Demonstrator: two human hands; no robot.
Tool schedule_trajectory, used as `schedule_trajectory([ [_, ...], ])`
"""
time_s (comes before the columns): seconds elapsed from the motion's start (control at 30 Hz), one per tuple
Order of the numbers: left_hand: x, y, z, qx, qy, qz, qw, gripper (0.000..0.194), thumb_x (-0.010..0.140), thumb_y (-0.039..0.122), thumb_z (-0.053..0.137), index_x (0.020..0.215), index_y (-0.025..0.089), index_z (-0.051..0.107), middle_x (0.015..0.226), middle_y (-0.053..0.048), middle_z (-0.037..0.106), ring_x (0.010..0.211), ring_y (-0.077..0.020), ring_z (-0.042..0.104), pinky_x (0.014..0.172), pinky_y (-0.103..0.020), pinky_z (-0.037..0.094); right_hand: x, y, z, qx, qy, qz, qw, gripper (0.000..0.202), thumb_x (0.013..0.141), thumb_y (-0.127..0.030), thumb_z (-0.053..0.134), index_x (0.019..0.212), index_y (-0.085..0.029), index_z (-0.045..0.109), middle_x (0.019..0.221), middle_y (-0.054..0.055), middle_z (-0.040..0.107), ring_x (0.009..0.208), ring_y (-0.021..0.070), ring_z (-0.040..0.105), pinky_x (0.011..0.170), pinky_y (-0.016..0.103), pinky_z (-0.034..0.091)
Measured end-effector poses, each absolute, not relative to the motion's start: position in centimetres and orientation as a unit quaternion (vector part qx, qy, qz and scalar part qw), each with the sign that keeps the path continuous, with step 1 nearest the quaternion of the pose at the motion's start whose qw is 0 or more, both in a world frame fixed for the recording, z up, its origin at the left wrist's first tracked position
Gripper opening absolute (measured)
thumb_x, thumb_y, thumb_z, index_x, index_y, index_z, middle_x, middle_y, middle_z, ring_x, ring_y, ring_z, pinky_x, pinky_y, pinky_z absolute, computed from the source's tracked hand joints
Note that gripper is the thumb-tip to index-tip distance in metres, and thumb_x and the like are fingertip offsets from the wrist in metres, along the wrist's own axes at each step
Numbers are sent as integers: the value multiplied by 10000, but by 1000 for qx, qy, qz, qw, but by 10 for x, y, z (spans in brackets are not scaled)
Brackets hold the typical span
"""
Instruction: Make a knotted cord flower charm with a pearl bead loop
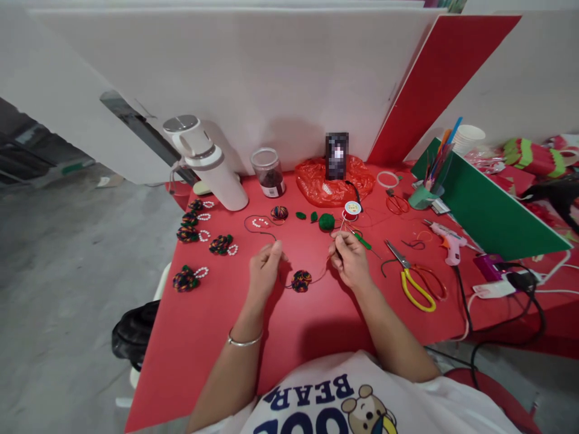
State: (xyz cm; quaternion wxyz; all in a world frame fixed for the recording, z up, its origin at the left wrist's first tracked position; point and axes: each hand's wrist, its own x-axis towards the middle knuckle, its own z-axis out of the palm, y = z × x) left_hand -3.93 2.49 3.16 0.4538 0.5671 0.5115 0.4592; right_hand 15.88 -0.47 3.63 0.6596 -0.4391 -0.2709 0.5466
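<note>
A small multicoloured yarn flower [301, 281] lies on the red table between my hands, with a strand running out from each side. My left hand [266, 265], wearing a bracelet, is closed on the dark strand to the left. My right hand [347, 256] pinches the strand on the right; a thin pale shaft shows above its fingertips, its kind unclear. Just beyond that hand are a green yarn ball [326, 222], a thread spool [352, 210] and a green-handled tool [362, 241]. A multicoloured yarn ball [279, 212] and two green leaves lie farther back.
Several yarn flowers with bead loops [186, 279] line the left side. A white bottle [224, 181], a jar [268, 175] and a phone [337, 157] stand at the back. Yellow-handled scissors [416, 289], a glue gun [447, 241] and cables are on the right.
</note>
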Motion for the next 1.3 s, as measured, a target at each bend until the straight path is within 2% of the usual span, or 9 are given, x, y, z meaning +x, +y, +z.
schedule_trajectory([
  [0.07,-46,26,39,638,508,398,420,415,861,494,681,587,187,629,651,-31,578,596,-145,531,599,-288,422,159,-4,36,-439,-263,554,657,389,758,-543,779,913,-231,605,601,-75,594,356,29,335,341,166,216],
  [0.13,-51,26,44,705,474,308,429,264,770,443,784,790,184,738,798,-46,654,633,-148,555,619,-292,450,159,-5,35,-441,-257,561,652,414,746,-560,784,927,-235,602,587,-79,584,355,33,341,343,168,209],
  [0.27,-51,20,46,778,425,182,425,561,623,365,888,1139,219,725,1097,-83,677,873,-215,650,807,-346,522,159,-5,36,-444,-258,558,652,424,756,-587,769,946,-249,598,556,-97,513,367,44,340,357,177,207],
  [0.47,-42,15,39,789,449,135,397,192,717,185,706,906,212,730,952,-66,686,846,-220,645,797,-356,506,167,-4,39,-426,-270,532,681,354,808,-552,735,922,-269,555,568,-111,387,401,58,308,390,187,238],
  [0.7,-38,16,40,779,449,152,410,140,783,239,693,916,213,730,921,-66,693,819,-214,629,743,-334,480,173,-2,42,-407,-243,540,696,287,773,-451,770,911,-250,618,577,-97,364,425,61,294,400,193,243],
  [0.93,-37,12,25,796,445,164,376,262,839,319,703,1080,224,748,1030,-89,677,902,-231,646,849,-364,498,177,-17,38,-467,-313,495,663,257,817,-456,744,904,-215,720,572,-82,365,452,64,294,414,211,236],
  [1.13,-43,3,9,777,434,226,397,654,746,414,835,1335,235,615,1264,-128,620,1098,-274,644,959,-414,516,185,-60,34,-540,-407,518,523,348,906,-480,646,1064,-188,749,541,-63,436,473,88,386,463,229,305],
  [1.2,-46,2,7,793,409,229,389,779,681,364,887,1384,249,571,1364,-132,573,1193,-295,611,1016,-435,501,184,-68,32,-559,-417,511,502,372,894,-491,645,1065,-178,750,550,-57,453,476,89,375,466,230,306],
  [1.3,-48,1,2,806,397,236,370,735,716,238,839,1392,248,551,1371,-121,569,1212,-282,607,1038,-436,500,181,-71,28,-607,-456,446,474,344,834,-459,702,1014,-172,761,559,-57,454,497,91,358,488,230,315],
])
